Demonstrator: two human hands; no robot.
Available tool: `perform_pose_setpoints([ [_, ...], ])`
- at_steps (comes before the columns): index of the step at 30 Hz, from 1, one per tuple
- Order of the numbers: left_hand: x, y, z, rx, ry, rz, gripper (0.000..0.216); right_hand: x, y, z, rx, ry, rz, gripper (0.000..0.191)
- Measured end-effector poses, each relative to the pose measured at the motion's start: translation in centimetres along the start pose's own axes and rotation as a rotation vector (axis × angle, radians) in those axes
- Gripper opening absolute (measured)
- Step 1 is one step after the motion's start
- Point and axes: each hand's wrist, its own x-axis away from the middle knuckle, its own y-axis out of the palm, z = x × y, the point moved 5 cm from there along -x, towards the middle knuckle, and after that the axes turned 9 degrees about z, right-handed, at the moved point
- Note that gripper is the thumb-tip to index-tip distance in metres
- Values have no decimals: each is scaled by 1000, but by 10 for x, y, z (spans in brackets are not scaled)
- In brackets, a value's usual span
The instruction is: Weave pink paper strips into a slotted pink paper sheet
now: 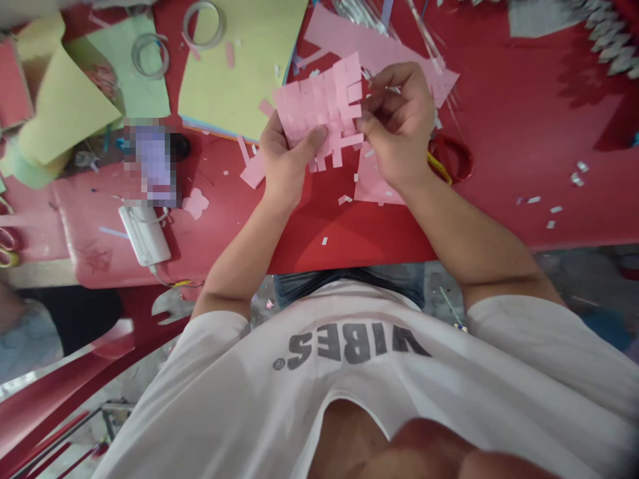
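Observation:
A piece of pink woven paper strips (pixel 319 106) is held up over the red table in the middle of the view. My left hand (pixel 287 163) grips its lower left part, with the thumb pressed on the front. My right hand (pixel 399 126) pinches the right edge between thumb and fingers. Loose ends of the strips hang below the piece. Under my right hand lies a cut pink paper sheet (pixel 379 56), partly hidden by the hand. Small pink scraps (pixel 252 169) lie near my left wrist.
Red scissors with a yellow part (pixel 452 159) lie right of my right hand. A yellow-green paper sheet (pixel 234 66) and tape rolls (pixel 204 23) are at the back left. A white device with a cable (pixel 144 233) sits at left. A woven silvery piece (pixel 609 40) lies back right.

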Motion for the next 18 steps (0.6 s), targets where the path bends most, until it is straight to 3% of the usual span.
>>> perform_pose_setpoints([
  [4,-4,-5,-1,91,72,119,62,1,0,1,-16,-46,39,34],
  [10,9,-6,28,38,105,200,48,5,-1,-3,69,-78,96,36],
  [18,15,-5,46,-6,161,227,32,6,1,-6,32,-127,100,30],
])
